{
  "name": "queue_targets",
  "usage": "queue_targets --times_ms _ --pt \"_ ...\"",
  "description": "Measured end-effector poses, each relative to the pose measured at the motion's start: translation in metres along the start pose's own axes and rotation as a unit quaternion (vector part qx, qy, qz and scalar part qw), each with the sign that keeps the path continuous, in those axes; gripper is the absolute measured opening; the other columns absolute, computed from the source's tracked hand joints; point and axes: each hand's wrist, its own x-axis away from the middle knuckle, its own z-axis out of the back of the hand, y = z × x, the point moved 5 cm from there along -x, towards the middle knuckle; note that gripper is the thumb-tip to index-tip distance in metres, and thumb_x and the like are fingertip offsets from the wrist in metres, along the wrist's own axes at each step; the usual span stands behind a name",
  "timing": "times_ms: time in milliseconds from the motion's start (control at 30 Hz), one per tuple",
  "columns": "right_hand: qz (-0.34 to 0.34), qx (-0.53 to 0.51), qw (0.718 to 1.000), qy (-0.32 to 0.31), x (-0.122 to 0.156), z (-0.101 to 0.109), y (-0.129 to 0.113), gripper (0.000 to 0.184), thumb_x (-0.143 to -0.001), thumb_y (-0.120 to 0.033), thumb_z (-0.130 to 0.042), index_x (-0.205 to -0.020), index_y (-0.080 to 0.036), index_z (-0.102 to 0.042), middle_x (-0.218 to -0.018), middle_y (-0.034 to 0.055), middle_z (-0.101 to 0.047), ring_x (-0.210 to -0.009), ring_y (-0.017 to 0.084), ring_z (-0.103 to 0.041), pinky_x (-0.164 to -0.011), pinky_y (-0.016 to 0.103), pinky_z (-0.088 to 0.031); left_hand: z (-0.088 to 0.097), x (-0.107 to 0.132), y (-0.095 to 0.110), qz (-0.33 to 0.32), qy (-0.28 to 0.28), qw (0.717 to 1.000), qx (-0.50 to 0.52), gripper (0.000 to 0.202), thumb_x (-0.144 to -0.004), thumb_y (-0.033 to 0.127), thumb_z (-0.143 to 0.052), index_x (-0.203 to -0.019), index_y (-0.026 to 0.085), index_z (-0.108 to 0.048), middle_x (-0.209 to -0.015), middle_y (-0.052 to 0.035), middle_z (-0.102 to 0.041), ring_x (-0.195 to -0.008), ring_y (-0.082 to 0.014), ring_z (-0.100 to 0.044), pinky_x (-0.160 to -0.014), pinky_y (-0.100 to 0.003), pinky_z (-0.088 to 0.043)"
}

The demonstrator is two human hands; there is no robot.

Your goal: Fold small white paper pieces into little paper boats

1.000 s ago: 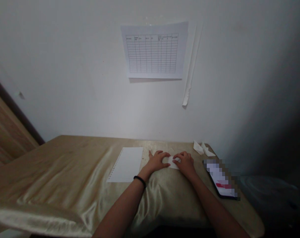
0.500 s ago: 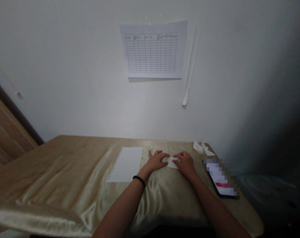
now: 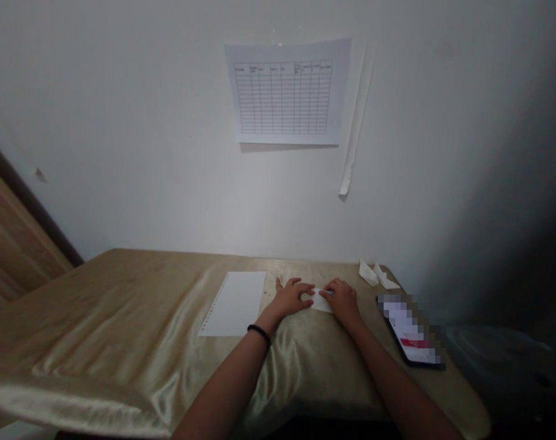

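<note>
A small piece of white folded paper (image 3: pixel 322 304) lies on the cloth-covered table between my hands. My left hand (image 3: pixel 290 298) rests at its left edge, fingers spread and the fingertips touching or just beside the paper. From the right, my right hand (image 3: pixel 345 300) has thumb and forefinger closed on the upper right part of the paper, covering that corner. Left of my hands lies a larger white sheet (image 3: pixel 235 304) with punched holes along its left edge.
Folded white paper shapes (image 3: pixel 377 275) stand at the table's back right corner. A phone (image 3: pixel 410 333), its screen partly blurred out, lies right of my right arm. The shiny gold tablecloth (image 3: pixel 135 318) is wrinkled. A printed table sheet (image 3: pixel 284 98) hangs on the wall.
My right thumb and fingers have shifted slightly on the paper, drawing closer together. My left hand stays in nearly the same place. The view has moved a little.
</note>
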Motion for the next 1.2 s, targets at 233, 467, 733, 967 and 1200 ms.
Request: queue_targets --times_ms 233,467,733,967,1200 --pt "0.007 0.037 0.999 0.006 0.001 0.003 -0.010 0.014 -0.089 -0.031 -0.062 -0.083 -0.022 -0.070 -0.096 0.0036 -0.072 -0.103 0.021 -0.061 -0.101 0.038 -0.028 0.002 0.001 0.001 -0.001 0.003 1.000 0.000 0.032 -0.087 0.050 -0.065 -0.118 0.041 -0.066 -0.149 0.0066 -0.055 -0.147 -0.0326 -0.033 -0.110 -0.080 0.008" --pt "0.010 0.068 0.998 0.007 0.002 0.004 -0.016 0.014 -0.090 -0.031 -0.061 -0.084 -0.022 -0.070 -0.099 0.0043 -0.071 -0.105 0.022 -0.058 -0.107 0.043 -0.023 0.001 0.000 0.001 0.006 0.001 1.000 -0.011 0.033 -0.087 0.051 -0.065 -0.118 0.040 -0.067 -0.150 0.0057 -0.053 -0.147 -0.0338 -0.032 -0.110 -0.080 0.008" --pt "0.008 0.090 0.996 0.001 0.001 0.003 -0.019 0.014 -0.091 -0.030 -0.060 -0.086 -0.022 -0.070 -0.101 0.0035 -0.070 -0.106 0.022 -0.057 -0.109 0.047 -0.020 0.001 0.000 0.001 0.003 -0.002 1.000 -0.012 0.033 -0.087 0.050 -0.066 -0.119 0.041 -0.066 -0.151 0.0058 -0.053 -0.147 -0.0327 -0.031 -0.112 -0.078 0.008" --pt "0.003 0.094 0.996 -0.006 0.000 0.003 -0.021 0.013 -0.091 -0.030 -0.060 -0.087 -0.022 -0.070 -0.103 0.0043 -0.070 -0.109 0.023 -0.056 -0.109 0.048 -0.020 0.001 0.000 0.001 0.006 -0.002 1.000 -0.014 0.033 -0.087 0.050 -0.066 -0.118 0.040 -0.067 -0.151 0.0054 -0.053 -0.147 -0.0332 -0.032 -0.112 -0.078 0.008" --pt "0.006 0.105 0.994 -0.007 -0.001 0.001 -0.020 0.012 -0.091 -0.030 -0.062 -0.088 -0.023 -0.070 -0.105 0.0044 -0.070 -0.110 0.023 -0.056 -0.108 0.048 -0.023 0.001 0.001 0.002 0.010 -0.009 1.000 -0.012 0.030 -0.093 0.052 -0.055 -0.120 0.042 -0.067 -0.152 0.0068 -0.051 -0.148 -0.0322 -0.031 -0.112 -0.077 0.009"
